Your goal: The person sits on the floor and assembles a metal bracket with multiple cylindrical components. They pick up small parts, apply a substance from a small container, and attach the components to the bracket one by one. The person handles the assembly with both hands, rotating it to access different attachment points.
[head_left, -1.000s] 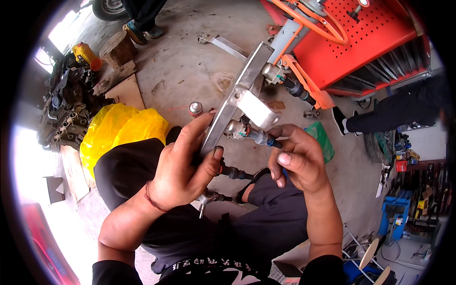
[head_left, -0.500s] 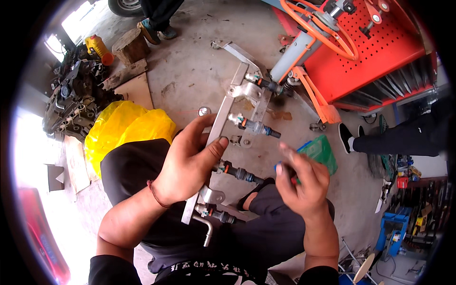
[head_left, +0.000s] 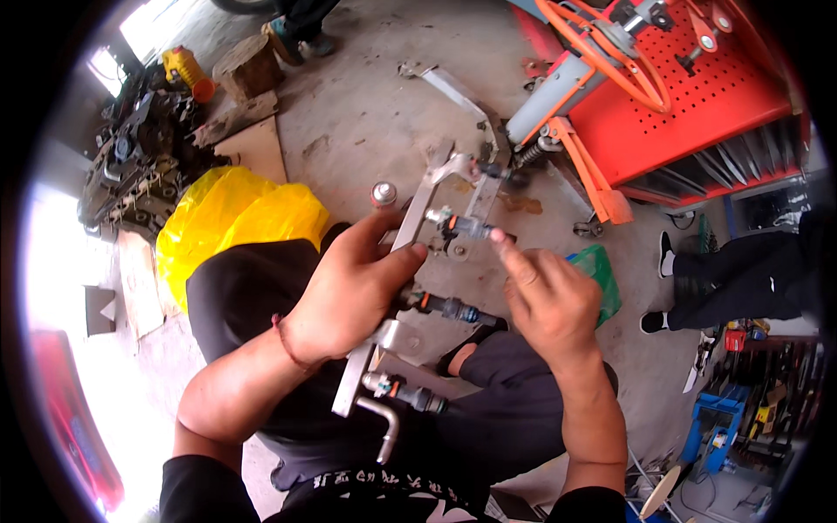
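Note:
My left hand [head_left: 349, 288] is closed around a silver metal fuel rail [head_left: 411, 225], thumb on top. The rail slants from upper right to lower left above my lap. Several fuel injectors, dark with orange and green parts, stick out from its right side. A bent metal pipe [head_left: 389, 427] is at the near end. My right hand [head_left: 554, 301] has its index finger stretched out, its tip at the outer end of one injector [head_left: 464, 227]. The other right fingers are curled and hide the palm; nothing shows in that hand. The farthest injector is blurred.
On the left are a yellow plastic bag [head_left: 235, 213], an engine [head_left: 139, 174], a wood stump [head_left: 248, 70] and a yellow jug [head_left: 181, 68]. A can [head_left: 384, 193] stands beyond my left hand. At right: a red tool cart [head_left: 689, 113], an orange-grey stand [head_left: 558, 96], a green bag [head_left: 600, 275], people's legs.
My right index finger has moved left onto an injector's end, and the other fingers have curled in. The rail stays in my left hand. The legs at right have shifted.

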`<act>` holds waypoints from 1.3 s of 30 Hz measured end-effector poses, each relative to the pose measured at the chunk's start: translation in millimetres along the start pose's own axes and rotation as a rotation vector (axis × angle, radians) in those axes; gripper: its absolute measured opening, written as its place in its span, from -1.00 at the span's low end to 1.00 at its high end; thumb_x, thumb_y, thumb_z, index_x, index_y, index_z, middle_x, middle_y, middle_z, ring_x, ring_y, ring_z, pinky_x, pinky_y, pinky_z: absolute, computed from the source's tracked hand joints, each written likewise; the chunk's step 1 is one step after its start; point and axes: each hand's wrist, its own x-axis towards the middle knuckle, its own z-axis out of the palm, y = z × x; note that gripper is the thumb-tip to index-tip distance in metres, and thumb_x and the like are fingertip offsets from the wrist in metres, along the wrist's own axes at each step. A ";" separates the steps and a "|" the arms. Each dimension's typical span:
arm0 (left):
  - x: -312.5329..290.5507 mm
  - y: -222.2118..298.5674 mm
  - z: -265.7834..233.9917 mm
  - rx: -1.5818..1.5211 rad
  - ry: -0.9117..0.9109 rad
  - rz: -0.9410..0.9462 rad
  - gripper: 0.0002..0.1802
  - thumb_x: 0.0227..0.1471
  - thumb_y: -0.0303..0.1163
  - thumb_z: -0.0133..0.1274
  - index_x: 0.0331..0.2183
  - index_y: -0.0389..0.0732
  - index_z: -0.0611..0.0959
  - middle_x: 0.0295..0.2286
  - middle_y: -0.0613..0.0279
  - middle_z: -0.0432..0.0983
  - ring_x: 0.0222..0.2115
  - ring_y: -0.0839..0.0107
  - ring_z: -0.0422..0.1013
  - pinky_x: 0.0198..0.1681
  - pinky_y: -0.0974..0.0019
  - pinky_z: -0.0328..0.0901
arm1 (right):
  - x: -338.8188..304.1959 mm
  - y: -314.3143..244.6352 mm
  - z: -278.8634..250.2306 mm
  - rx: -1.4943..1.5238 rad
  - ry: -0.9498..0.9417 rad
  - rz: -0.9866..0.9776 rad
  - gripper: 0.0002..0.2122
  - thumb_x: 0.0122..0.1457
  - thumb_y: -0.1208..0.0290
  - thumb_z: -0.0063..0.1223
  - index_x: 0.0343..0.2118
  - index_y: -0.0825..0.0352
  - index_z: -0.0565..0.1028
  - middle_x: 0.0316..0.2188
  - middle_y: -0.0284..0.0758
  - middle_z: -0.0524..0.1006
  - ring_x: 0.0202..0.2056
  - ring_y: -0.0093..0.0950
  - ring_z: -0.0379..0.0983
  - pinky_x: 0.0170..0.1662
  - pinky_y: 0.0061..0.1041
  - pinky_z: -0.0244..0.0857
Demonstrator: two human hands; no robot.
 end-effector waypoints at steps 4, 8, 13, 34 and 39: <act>-4.4 -6.4 3.4 0.085 -0.005 0.108 -0.52 0.21 -0.40 0.05 0.10 -0.39 0.36 -0.42 0.20 0.55 -0.47 0.60 0.40 -0.41 0.46 0.32 | -0.9 -7.8 6.2 0.587 -0.044 0.404 -0.66 0.11 0.58 0.17 -0.01 0.29 0.52 -0.60 -0.39 0.48 -0.65 -0.56 0.37 -0.57 -0.55 0.24; -6.0 -15.1 7.5 0.166 0.021 0.248 -0.50 0.18 -0.42 0.07 0.09 -0.39 0.34 -0.49 0.12 0.54 -0.50 0.48 0.49 -0.44 0.35 0.34 | 8.1 -7.6 -11.6 1.192 -0.259 0.902 -0.73 0.25 0.42 0.10 -0.05 0.44 0.46 -0.64 -0.35 0.50 -0.67 -0.65 0.37 -0.63 -0.65 0.21; -7.1 -13.9 8.2 0.357 0.010 0.391 -0.47 0.13 -0.43 0.10 0.10 -0.35 0.33 -0.56 0.07 0.49 -0.55 0.31 0.51 -0.45 0.32 0.32 | 6.5 8.0 -13.4 1.560 -0.316 1.155 -0.69 0.26 0.26 0.08 -0.13 0.45 0.47 -0.68 -0.23 0.48 -0.77 -0.59 0.31 -0.71 -0.66 0.16; -3.0 -19.2 15.9 0.343 -0.035 0.267 -0.49 0.16 -0.48 0.07 0.11 -0.35 0.34 -0.57 0.19 0.44 -0.54 0.52 0.42 -0.46 0.38 0.30 | -7.4 -8.0 0.2 0.111 -0.011 0.238 -0.73 -0.10 0.54 0.37 -0.31 0.40 0.53 -0.67 -0.35 0.52 -0.71 -0.55 0.41 -0.61 -0.56 0.25; -4.7 -18.4 15.6 0.269 -0.101 0.299 -0.49 0.17 -0.51 0.06 0.12 -0.35 0.34 -0.49 0.22 0.49 -0.51 0.56 0.39 -0.43 0.42 0.31 | -6.2 5.1 -17.9 0.996 -0.354 0.876 -0.75 0.06 0.41 0.33 -0.28 0.44 0.52 -0.71 -0.44 0.45 -0.73 -0.72 0.27 -0.69 -0.64 0.07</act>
